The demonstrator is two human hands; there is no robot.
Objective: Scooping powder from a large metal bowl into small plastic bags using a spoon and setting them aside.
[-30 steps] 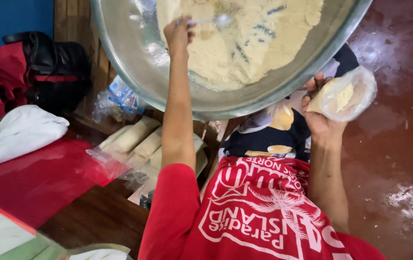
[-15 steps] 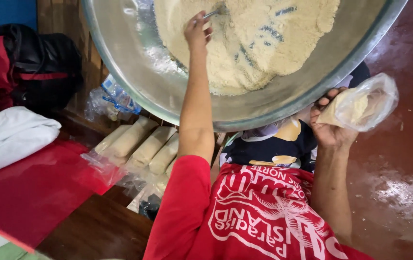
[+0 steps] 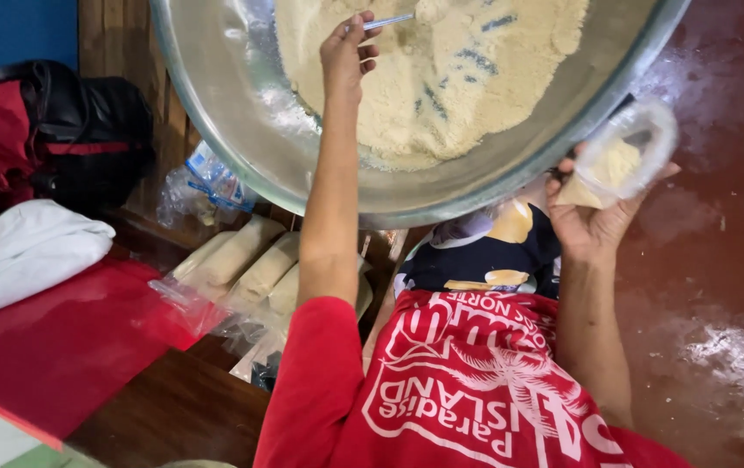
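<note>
Left hand point(image 3: 348, 54) reaching into the big metal basin point(image 3: 242, 130), fingers pinched shut around the thin handle of a metal spoon point(image 3: 388, 21). Spoon's far end buried in the pale yellow powder point(image 3: 476, 78), so its bowl hidden. Powder heaped just beyond the knuckles and spreading across the basin floor, with grey streaks of bare metal showing through. Red sleeve point(image 3: 311, 381) running back from the forearm toward the camera.

Right hand point(image 3: 593, 221) held out past the basin's rim, palm up, closed around a small clear plastic bag point(image 3: 623, 156). Bag mouth gaping open above the fingers, a little of the same powder settled at its bottom, against the palm. Bag just beside the basin edge; touching or not, cannot tell.

Below the left forearm, a row of filled, sealed packets point(image 3: 246, 260) lying side by side on the wooden surface point(image 3: 172, 407), loose clear plastic around them. Further out from that arm, a flat red sheet point(image 3: 60, 347), a folded white cloth point(image 3: 25, 256) on top of it, and beyond these a red and black bag point(image 3: 60, 130). Beyond the right hand, dark reddish floor point(image 3: 727, 260) dusted with pale patches.
</note>
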